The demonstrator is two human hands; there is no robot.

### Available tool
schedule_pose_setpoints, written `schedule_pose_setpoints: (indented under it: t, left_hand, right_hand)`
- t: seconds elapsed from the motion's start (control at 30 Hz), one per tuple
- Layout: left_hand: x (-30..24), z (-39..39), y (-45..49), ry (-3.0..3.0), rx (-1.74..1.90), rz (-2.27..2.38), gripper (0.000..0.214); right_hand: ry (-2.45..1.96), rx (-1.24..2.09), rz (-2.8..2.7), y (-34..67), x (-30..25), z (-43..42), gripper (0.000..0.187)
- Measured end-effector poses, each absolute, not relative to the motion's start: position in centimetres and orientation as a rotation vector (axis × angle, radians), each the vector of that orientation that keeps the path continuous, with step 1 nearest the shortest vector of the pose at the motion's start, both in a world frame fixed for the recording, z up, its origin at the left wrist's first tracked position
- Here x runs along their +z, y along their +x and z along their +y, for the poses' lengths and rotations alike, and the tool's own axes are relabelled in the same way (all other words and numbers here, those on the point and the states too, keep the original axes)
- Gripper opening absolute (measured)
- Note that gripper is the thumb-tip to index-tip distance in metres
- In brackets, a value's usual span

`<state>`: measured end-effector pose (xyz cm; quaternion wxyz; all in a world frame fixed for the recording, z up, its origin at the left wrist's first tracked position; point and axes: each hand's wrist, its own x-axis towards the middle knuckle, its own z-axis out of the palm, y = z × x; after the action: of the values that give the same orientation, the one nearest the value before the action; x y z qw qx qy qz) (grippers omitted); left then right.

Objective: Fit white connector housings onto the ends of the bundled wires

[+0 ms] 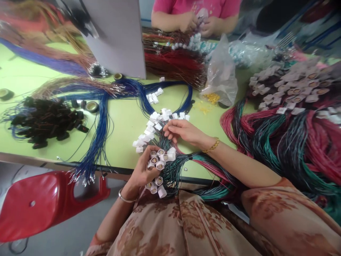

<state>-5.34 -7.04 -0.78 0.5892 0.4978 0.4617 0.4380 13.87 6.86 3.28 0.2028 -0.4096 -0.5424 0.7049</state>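
My left hand (pixel 145 170) is closed around several white wire connectors (pixel 160 160) at the near edge of the table; some show yellow inside. From them a bundle of green, black and pink wires (pixel 195 160), tied with a dark band, runs right and over the table edge. Just above, my right hand (pixel 183 132) is over more white connectors (pixel 149 129) of the bundle, its fingers curled with the tips close together. Whether anything small sits between those fingertips cannot be made out.
Blue wires (pixel 102 131) and black connectors (pixel 48 121) lie left, near a tape roll (pixel 92 106). A plastic bag (pixel 222 76) with yellow pieces stands ahead. Pink and green wire bundles (pixel 279 142) fill the right. A co-worker's hands (pixel 198 25) work opposite. A red stool (pixel 32 202) stands lower left.
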Motion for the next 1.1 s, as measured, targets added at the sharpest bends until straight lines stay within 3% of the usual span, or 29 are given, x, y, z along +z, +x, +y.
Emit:
schedule_pose_setpoints:
  t: [0.13, 0.3, 0.47, 0.7, 0.93, 1.1]
  left_hand:
    - [-0.7, -7.0, -5.1, 1.362, 1.023, 1.135, 0.044]
    - [-0.8, -6.9, -4.0, 1.966, 1.058, 1.247, 0.055]
    - [-0.6, -7.8, -2.7, 2.417, 0.900, 1.293, 0.064]
    - [0.9, -9.5, -1.4, 2.702, 0.650, 1.226, 0.058]
    - [-2.5, -12.2, -0.1, 2.803, 1.014, 1.026, 0.045]
    - [-2.4, -13.5, -0.9, 2.157, 1.046, 0.964, 0.054]
  right_hand:
    - [-1.151, 1.866, -1.901, 13.0, 4.0, 7.0, 0.014]
    - [-1.147, 1.138, -2.739, 10.6, 4.5, 6.8, 0.040]
    - [-1.293, 0.652, -3.020, 8.0, 4.3, 5.7, 0.058]
    - [-1.407, 0.495, -2.964, 7.2, 3.2, 3.6, 0.027]
    - [-1.323, 0.468, -2.766, 8.5, 1.1, 2.5, 0.025]
    - [-1.117, 0.486, -2.604, 10.0, -0.2, 1.7, 0.017]
